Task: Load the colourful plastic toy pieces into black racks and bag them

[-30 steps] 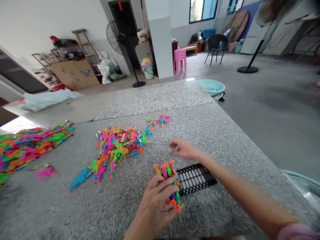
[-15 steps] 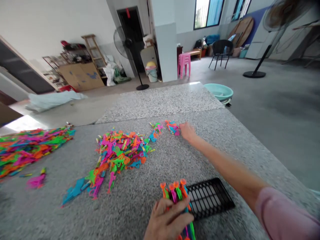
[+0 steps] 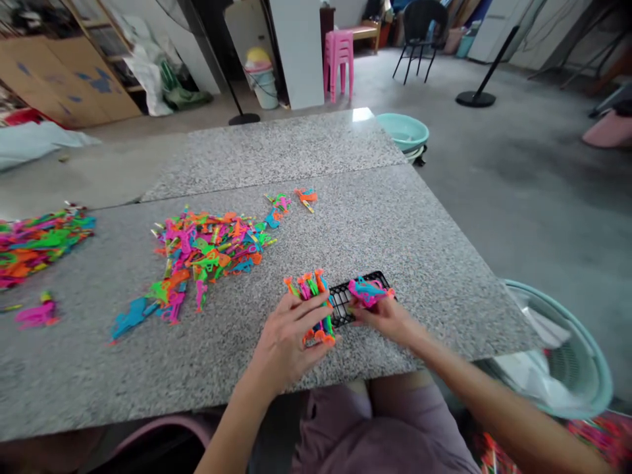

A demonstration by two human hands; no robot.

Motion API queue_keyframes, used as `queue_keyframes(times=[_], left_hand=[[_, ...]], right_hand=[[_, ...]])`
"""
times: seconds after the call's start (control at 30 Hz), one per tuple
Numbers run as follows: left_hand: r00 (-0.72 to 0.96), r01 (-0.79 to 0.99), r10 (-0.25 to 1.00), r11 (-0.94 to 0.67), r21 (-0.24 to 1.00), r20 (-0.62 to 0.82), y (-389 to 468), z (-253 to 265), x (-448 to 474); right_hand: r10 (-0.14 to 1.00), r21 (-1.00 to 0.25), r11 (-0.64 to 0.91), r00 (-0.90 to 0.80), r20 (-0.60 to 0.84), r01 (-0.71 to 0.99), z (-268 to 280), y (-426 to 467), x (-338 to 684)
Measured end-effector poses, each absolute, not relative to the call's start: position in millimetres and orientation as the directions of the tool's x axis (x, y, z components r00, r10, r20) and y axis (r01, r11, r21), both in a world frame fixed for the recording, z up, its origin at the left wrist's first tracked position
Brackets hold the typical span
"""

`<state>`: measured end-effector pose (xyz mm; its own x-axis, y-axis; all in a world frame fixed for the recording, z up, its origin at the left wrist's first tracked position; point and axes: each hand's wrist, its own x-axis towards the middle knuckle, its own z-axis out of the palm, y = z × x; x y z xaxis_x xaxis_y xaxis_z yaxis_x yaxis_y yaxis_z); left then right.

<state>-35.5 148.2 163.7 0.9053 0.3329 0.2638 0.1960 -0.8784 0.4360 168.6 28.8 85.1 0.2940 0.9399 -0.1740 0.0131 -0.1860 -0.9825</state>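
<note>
My left hand (image 3: 291,332) is closed around a row of several bright plastic toys (image 3: 309,284), which look like toy guns with orange round ends. This row lies at the left end of a small black plastic basket (image 3: 340,304). My right hand (image 3: 388,321) grips a small bunch of pink and blue plastic toys (image 3: 368,291) above the basket's right part. Its fingers are partly hidden behind the bunch. A loose heap of the same toys (image 3: 212,243) in pink, green, orange and blue lies left of my hands.
A second pile of toys (image 3: 44,240) spreads at the far left, with a single pink toy (image 3: 37,315) nearby. An orange toy (image 3: 306,196) lies further back on the granite table (image 3: 409,224). Green basins (image 3: 592,355) stand on the floor beyond the table's right edge.
My right hand has come back from the far part of the table to the basket, bringing a bunch of toys. My left hand stays on its row. The view has tilted down.
</note>
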Motion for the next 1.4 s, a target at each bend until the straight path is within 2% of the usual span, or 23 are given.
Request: queue_keyframes(times=[0.07, 0.2, 0.4, 0.5, 0.7, 0.83, 0.97, 1.0, 1.03, 1.1, 1.2, 1.3, 1.4], left_hand=[[0.908, 0.199, 0.331, -0.880, 0.432, 0.255, 147.6, 163.8, -35.4], [0.919, 0.214, 0.325, -0.887, 0.408, 0.223, 146.6, 167.5, -34.0], [0.911, 0.228, 0.339, -0.889, 0.398, 0.235, 144.7, 167.0, -33.2], [0.914, 0.235, 0.338, -0.892, 0.386, 0.225, 142.7, 169.4, -32.9], [0.907, 0.269, 0.352, -0.907, 0.325, 0.232, 138.5, 175.4, -28.3], [0.872, 0.305, 0.388, -0.908, 0.288, 0.298, 132.5, 171.1, -24.3], [0.822, 0.343, 0.411, -0.910, 0.233, 0.393, 125.8, 164.7, -25.1], [0.805, 0.346, 0.413, -0.910, 0.228, 0.426, 125.0, 164.0, -26.0], [0.794, 0.348, 0.410, -0.912, 0.218, 0.449, 124.8, 163.7, -27.0], [0.788, 0.351, 0.391, -0.920, 0.174, 0.477, 126.4, 163.3, -29.5], [0.814, 0.334, 0.309, -0.942, 0.039, 0.492, 133.5, 157.7, -33.0], [0.801, 0.292, 0.206, -0.954, -0.066, 0.561, 143.6, 144.1, -33.3], [0.747, 0.185, 0.109, -0.982, -0.048, 0.656, 150.4, 137.8, -31.1]], right_hand=[[0.924, -0.980, -0.184, 0.354, -0.146, 0.077, 78.9, 24.6, 144.2], [0.932, -0.900, -0.217, 0.353, -0.077, 0.377, 78.3, 31.3, 128.5], [0.948, -0.705, -0.306, 0.274, -0.163, 0.640, 99.0, 43.4, 130.3], [0.958, -0.668, -0.286, 0.226, -0.178, 0.687, 105.8, 43.9, 126.6], [0.977, -0.681, -0.214, 0.136, -0.166, 0.700, 104.1, 44.9, 116.4], [0.989, -0.692, -0.145, 0.090, -0.115, 0.707, 101.4, 45.6, 117.9], [0.986, -0.739, -0.038, -0.095, -0.137, 0.672, 111.7, 68.9, 162.1], [0.985, -0.725, -0.050, -0.088, -0.151, 0.687, 115.2, 84.9, 178.3], [0.991, -0.688, -0.090, -0.006, -0.136, 0.720, 118.1, 105.9, 194.0], [0.967, -0.593, -0.209, 0.253, -0.010, 0.778, 121.2, 160.1, 218.3], [0.913, -0.528, -0.326, 0.405, 0.038, 0.784, 120.3, 250.7, 228.8], [0.885, -0.503, -0.413, 0.465, -0.024, 0.759, 118.5, 314.7, 224.3], [0.902, -0.505, -0.415, 0.414, -0.121, 0.756, 116.8, 329.3, 231.7]])
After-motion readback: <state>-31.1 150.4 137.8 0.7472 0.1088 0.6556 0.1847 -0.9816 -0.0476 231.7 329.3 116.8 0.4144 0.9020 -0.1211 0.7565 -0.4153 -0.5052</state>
